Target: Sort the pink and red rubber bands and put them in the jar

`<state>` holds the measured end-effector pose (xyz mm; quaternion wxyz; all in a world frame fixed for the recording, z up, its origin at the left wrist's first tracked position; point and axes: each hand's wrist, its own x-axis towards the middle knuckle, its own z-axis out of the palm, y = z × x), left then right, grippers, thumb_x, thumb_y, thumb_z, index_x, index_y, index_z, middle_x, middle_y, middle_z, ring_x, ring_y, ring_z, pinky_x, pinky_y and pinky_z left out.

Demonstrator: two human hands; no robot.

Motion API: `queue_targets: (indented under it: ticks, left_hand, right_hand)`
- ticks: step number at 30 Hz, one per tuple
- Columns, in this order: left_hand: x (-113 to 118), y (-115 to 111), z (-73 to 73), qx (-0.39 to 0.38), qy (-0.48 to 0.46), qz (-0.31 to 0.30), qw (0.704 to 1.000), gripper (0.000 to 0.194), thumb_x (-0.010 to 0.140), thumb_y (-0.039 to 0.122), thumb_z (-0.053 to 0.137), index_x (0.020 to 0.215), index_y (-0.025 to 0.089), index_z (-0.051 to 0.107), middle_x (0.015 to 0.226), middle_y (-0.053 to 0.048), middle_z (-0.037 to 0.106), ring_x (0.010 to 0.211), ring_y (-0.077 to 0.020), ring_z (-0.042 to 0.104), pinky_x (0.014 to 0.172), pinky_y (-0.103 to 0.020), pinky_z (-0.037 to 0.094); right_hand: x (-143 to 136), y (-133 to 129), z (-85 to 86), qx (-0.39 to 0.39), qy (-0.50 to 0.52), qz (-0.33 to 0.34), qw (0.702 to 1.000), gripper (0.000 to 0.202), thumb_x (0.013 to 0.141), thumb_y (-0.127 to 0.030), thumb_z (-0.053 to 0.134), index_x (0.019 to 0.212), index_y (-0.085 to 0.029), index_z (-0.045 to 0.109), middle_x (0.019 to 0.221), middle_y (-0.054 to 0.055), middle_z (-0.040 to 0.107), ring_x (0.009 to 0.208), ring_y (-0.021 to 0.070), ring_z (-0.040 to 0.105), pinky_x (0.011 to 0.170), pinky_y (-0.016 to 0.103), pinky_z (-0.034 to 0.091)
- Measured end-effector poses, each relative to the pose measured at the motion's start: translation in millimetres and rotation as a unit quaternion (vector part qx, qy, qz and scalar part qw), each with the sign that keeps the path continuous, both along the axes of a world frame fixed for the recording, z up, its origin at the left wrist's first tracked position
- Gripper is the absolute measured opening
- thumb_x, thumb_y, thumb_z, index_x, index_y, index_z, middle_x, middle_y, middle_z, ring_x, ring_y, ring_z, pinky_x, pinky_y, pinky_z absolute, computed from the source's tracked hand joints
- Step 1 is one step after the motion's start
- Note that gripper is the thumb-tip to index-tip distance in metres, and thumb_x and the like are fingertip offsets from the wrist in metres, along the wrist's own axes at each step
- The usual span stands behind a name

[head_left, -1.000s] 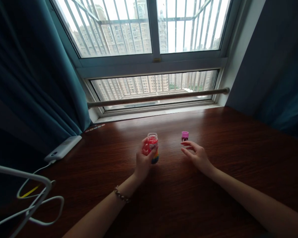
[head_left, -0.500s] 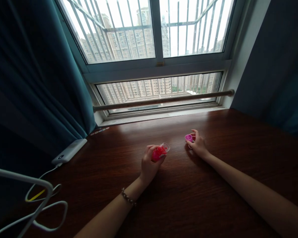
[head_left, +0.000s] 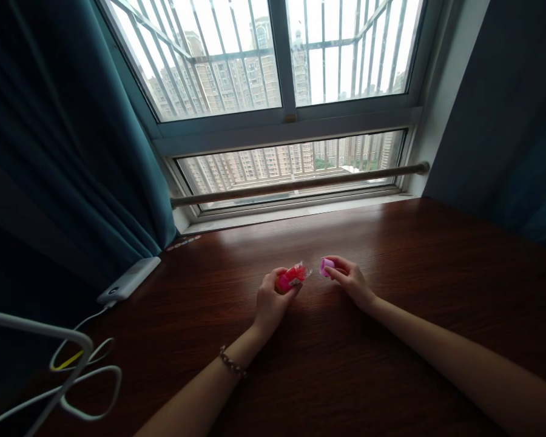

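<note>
Gripping a tilted, clear-rimmed red jar (head_left: 286,280) and a hollow pink cap (head_left: 327,267), the hands (head_left: 269,302) curl over a glossy tabletop (head_left: 327,364).

Daylight is streaming through the window (head_left: 284,116) (sky (head_left: 332,21) glaring white), gleaming on the worktop (head_left: 327,364) toward its far edge, leaving its near side dim.

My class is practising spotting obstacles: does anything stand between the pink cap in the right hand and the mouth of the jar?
Nothing visible does. The left hand holds the jar tilted, its mouth toward the pink cap in the right hand; only a bare gap separates them.
</note>
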<state>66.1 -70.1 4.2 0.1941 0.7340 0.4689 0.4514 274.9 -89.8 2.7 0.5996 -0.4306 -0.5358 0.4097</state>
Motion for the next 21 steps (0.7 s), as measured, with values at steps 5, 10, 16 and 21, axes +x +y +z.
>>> queue_targets:
  ticks: [5, 10, 16, 21]
  left_hand:
    - [1.5, -0.3, 3.4, 0.05, 0.05, -0.009, 0.997, 0.032, 0.067, 0.035, 0.066, 0.095, 0.02, 0.059, 0.094, -0.004, 0.059, 0.089, -0.0203, 0.054, 0.08, -0.035, 0.043]
    - [2.1, -0.5, 5.3, 0.066, 0.073, -0.02, 0.995, 0.032, 0.066, 0.033, 0.068, 0.096, 0.023, 0.061, 0.094, -0.004, 0.057, 0.09, -0.0206, 0.053, 0.08, -0.035, 0.044]
    - [1.7, -1.1, 4.1, 0.068, 0.074, -0.041, 0.994, 0.034, 0.066, 0.033, 0.068, 0.097, 0.023, 0.061, 0.097, -0.004, 0.055, 0.091, -0.0199, 0.052, 0.081, -0.034, 0.044]
    - [0.5, -1.2, 0.9, 0.103, 0.104, -0.03, 0.989, 0.035, 0.065, 0.033, 0.069, 0.098, 0.023, 0.062, 0.097, -0.005, 0.055, 0.092, -0.0207, 0.051, 0.081, -0.036, 0.044]
  right_hand:
    - [-3.4, -11.4, 4.8, 0.125, -0.171, -0.056, 0.976, 0.03, 0.077, -0.03, 0.059, 0.104, -0.018, 0.054, 0.097, 0.007, 0.059, 0.087, 0.0197, 0.058, 0.078, 0.033, 0.047]
    - [-9.0, -19.1, 10.6, 0.231, -0.28, -0.044, 0.931, 0.032, 0.079, -0.022, 0.054, 0.111, -0.021, 0.051, 0.106, 0.009, 0.054, 0.099, 0.0221, 0.052, 0.086, 0.037, 0.044]
    - [-10.1, -16.5, 6.5, 0.258, -0.304, -0.035, 0.917, 0.034, 0.082, -0.02, 0.052, 0.115, -0.022, 0.048, 0.109, 0.009, 0.052, 0.102, 0.0214, 0.05, 0.088, 0.037, 0.042]
    - [-6.5, -12.2, 0.9, 0.205, -0.318, -0.049, 0.925, 0.028, 0.079, -0.036, 0.057, 0.101, -0.019, 0.054, 0.09, 0.007, 0.059, 0.081, 0.0191, 0.056, 0.072, 0.03, 0.046]
